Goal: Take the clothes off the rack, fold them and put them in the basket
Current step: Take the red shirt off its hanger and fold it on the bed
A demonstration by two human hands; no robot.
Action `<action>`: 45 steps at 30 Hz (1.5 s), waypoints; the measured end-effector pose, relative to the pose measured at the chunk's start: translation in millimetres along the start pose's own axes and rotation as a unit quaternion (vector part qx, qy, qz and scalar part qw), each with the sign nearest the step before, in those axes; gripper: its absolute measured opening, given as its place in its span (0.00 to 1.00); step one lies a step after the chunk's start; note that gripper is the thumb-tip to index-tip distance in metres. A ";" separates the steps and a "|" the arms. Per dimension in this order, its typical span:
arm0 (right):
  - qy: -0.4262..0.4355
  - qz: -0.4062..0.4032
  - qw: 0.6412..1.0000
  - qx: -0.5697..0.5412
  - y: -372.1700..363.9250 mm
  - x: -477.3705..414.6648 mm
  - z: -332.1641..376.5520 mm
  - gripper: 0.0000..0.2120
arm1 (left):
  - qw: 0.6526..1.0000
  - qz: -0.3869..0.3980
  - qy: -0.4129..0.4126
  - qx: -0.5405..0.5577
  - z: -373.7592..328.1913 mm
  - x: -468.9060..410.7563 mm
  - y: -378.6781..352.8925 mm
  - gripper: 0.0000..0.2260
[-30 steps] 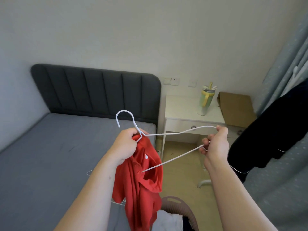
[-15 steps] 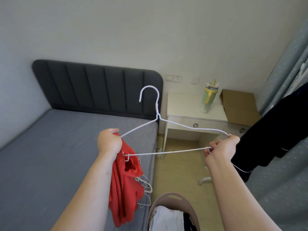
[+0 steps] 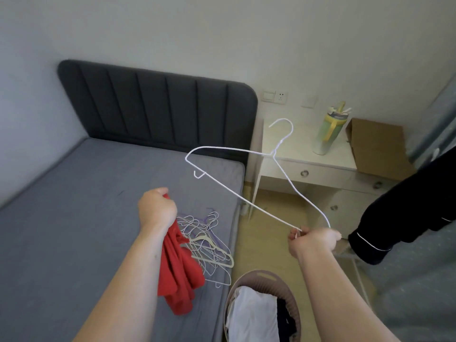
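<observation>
Head view, only one we have. Our left hand (image 3: 156, 209) is fisted tight round the bunched red cotton shirt (image 3: 179, 270), which hangs down over the grey mattress (image 3: 74, 218). Our right hand (image 3: 312, 240) pinches one end of the thin white wire hanger (image 3: 237, 154), fingers closed on the wire; the hanger sticks out bare in the air, hook toward the white bedside table (image 3: 283, 144). A pile of empty wire and plastic hangers (image 3: 209, 243) lies on the mattress near its right edge, just beside the shirt. The round mauve plastic basket (image 3: 265, 276) sits on the floor below, w/ white and dark clothes already in it. A dark navy garment w/ white piping (image 3: 407, 206) hangs at right, prob. on the rack.

Risks, as we judge: the held hanger's free end could swing into the green-yellow lidded bottle (image 3: 329, 132) on the table and tip it; tossed short, it could slide off the mattress edge; the shirt could snag in the hanger pile.

Room: mattress wide open to the left for folding; narrow floor strip btw bed and table, basket partly filling it.
</observation>
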State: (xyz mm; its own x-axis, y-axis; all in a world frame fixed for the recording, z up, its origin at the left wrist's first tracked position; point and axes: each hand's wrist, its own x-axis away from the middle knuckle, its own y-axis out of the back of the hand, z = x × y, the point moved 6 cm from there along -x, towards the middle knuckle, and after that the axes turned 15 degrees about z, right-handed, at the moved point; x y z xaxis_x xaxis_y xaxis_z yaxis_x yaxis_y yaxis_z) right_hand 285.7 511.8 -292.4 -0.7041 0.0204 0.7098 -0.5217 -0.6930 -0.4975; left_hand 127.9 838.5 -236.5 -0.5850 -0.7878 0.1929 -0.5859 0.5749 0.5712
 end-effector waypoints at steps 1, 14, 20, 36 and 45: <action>-0.003 0.007 1.000 0.009 -1.6 -3.4 -8.9 0.19 | 1.000 0.017 -0.012 -0.010 0.0 -2.0 -2.1 0.19; 0.053 0.167 0.812 0.557 1.4 -90.7 -136.9 0.22 | 0.969 0.202 0.018 -0.141 31.5 -26.1 -32.8 0.21; -0.014 0.101 0.791 0.603 21.2 -137.2 -166.5 0.11 | 0.966 0.211 0.065 -0.131 52.1 -39.6 -41.7 0.19; -0.127 0.181 0.590 0.776 -32.8 -154.8 -217.0 0.25 | 0.959 0.231 0.098 -0.131 72.6 -64.7 -39.4 0.22; -0.180 0.461 0.480 0.724 -49.5 -75.5 -264.3 0.31 | 0.980 0.182 0.022 -0.075 35.2 -58.5 -32.4 0.23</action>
State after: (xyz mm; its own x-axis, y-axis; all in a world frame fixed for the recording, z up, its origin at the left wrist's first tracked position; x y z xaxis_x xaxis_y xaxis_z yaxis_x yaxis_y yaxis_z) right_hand 237.4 735.0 -453.1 -0.0486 -0.7218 0.6903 0.9977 -0.0673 -0.0001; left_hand 161.4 873.7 -294.4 -0.7137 -0.5472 0.4373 -0.2518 0.7829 0.5689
